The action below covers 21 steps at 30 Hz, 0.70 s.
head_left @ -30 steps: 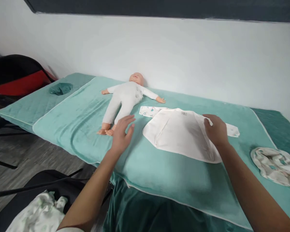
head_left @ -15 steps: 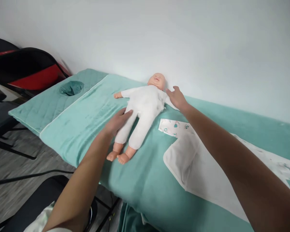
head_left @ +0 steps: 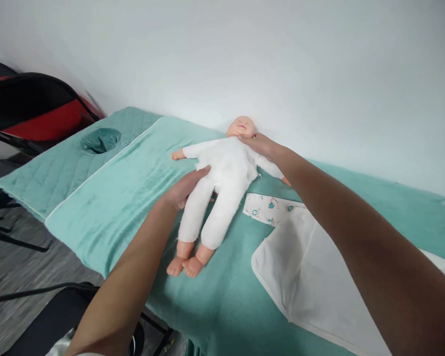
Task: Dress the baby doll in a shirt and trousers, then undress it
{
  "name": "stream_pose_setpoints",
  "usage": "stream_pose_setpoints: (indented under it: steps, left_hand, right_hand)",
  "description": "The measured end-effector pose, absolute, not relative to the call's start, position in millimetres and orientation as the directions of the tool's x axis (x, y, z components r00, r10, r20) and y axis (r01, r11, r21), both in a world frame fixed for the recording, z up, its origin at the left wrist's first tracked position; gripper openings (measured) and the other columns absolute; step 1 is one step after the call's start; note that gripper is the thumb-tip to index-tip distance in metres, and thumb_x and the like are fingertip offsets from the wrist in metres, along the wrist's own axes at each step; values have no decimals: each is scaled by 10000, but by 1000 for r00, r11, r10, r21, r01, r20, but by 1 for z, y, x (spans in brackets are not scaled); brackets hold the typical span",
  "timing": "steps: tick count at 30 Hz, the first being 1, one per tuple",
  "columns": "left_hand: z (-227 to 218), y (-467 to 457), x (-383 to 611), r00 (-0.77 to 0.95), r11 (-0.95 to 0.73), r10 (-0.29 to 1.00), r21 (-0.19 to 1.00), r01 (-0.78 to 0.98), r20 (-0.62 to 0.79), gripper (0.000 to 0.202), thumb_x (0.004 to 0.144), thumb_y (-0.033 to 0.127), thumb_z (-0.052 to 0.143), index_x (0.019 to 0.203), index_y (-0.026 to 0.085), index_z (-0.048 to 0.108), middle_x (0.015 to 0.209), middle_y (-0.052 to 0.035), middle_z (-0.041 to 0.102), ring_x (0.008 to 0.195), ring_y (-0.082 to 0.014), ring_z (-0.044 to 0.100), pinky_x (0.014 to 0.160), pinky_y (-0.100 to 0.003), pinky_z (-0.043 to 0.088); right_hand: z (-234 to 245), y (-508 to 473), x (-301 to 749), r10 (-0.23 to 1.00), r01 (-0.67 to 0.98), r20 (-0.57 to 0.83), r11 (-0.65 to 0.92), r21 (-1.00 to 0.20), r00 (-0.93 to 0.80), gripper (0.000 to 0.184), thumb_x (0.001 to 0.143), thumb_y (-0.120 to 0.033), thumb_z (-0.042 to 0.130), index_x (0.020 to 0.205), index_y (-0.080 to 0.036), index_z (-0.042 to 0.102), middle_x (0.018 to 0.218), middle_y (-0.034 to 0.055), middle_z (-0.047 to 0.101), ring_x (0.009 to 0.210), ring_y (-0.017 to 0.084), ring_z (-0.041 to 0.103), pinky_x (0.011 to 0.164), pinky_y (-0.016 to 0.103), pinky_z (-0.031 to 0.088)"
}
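Note:
A baby doll (head_left: 226, 163) with a white cloth body and bare plastic head, hands and feet lies on its back on the green massage bed. Its head is toward the wall and its feet toward me. My left hand (head_left: 188, 188) grips the doll's hip on the left, thumb on top and fingers under the thigh; a bit of a fingertip seems to show between the legs. At the neck and shoulder, my right hand (head_left: 261, 144) has its thumb on the upper chest, while its other fingers are hidden behind the neck.
A white baby garment or wrap (head_left: 319, 267) with a printed edge lies spread to the right of the doll. The green bed cover (head_left: 114, 198) has a face hole (head_left: 101, 141) at its left end. Black and red folding chairs (head_left: 40, 113) stand at the left; a white wall is behind.
My right hand has moved left from beside the doll's shoulder onto its neck and upper chest. My left hand has slid further under the thigh. The view has shifted slightly.

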<state>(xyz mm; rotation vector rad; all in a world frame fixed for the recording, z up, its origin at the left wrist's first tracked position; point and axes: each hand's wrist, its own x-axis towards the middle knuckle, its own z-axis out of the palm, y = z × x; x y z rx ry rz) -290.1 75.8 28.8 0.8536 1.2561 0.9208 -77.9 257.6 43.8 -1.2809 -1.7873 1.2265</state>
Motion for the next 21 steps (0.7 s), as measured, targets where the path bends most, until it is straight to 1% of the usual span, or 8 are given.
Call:
stream_pose_setpoints:
  steps: [2, 5, 9, 12, 17, 21]
  left_hand:
    - [35, 72, -276, 90, 398, 917, 908, -132, -389, 608, 870, 570, 614, 1292, 134, 583, 935, -106, 772, 759, -251, 709, 653, -397, 594]
    - [49, 62, -241, 124, 370, 928, 914, -168, -352, 600, 852, 544, 636, 1310, 160, 583, 944, -100, 773, 750, -254, 712, 658, -399, 596]
    - [63, 41, -172, 205, 319, 939, 922, -219, -276, 598, 829, 532, 652, 1312, 183, 588, 999, -112, 768, 751, -264, 723, 665, -413, 606]
    - [65, 18, -116, 287, 316, 927, 913, -259, -240, 602, 821, 534, 648, 1311, 188, 588, 1000, -118, 765, 765, -267, 732, 683, -408, 605]
    - [62, -26, -36, 374, 352, 898, 888, -297, -231, 612, 819, 562, 664, 1300, 194, 575, 983, -122, 767, 770, -284, 729, 657, -415, 589]
    - [57, -54, 6, 397, 382, 885, 865, -325, -243, 651, 789, 578, 701, 1296, 191, 571, 1016, -146, 756, 839, -306, 728, 707, -437, 595]
  right_hand:
    - [53, 251, -61, 941, 421, -130, 15, -907, -313, 549, 799, -572, 756, 1117, -137, 654, 1211, 149, 682, 1162, 298, 643, 1046, 472, 514]
    - [67, 238, -20, 953, 434, -165, -40, -900, -253, 640, 763, -621, 767, 1168, -144, 634, 1233, 167, 678, 1130, 311, 657, 986, 460, 557]
    - [87, 211, 58, 972, 470, -163, -66, -880, -168, 734, 744, -646, 768, 1253, -145, 595, 1262, 191, 663, 1111, 322, 661, 901, 448, 600]
    - [103, 179, 124, 982, 539, -164, -86, -838, -98, 738, 762, -640, 747, 1298, -163, 574, 1288, 199, 649, 1126, 335, 658, 868, 450, 613]
    - [114, 117, 215, 981, 620, -192, -137, -772, -22, 786, 765, -649, 732, 1363, -180, 532, 1356, 209, 613, 1161, 351, 647, 883, 473, 606]
    - [99, 85, 258, 982, 637, -187, -164, -753, 31, 853, 761, -670, 720, 1408, -162, 495, 1396, 223, 587, 1201, 368, 628, 910, 483, 593]
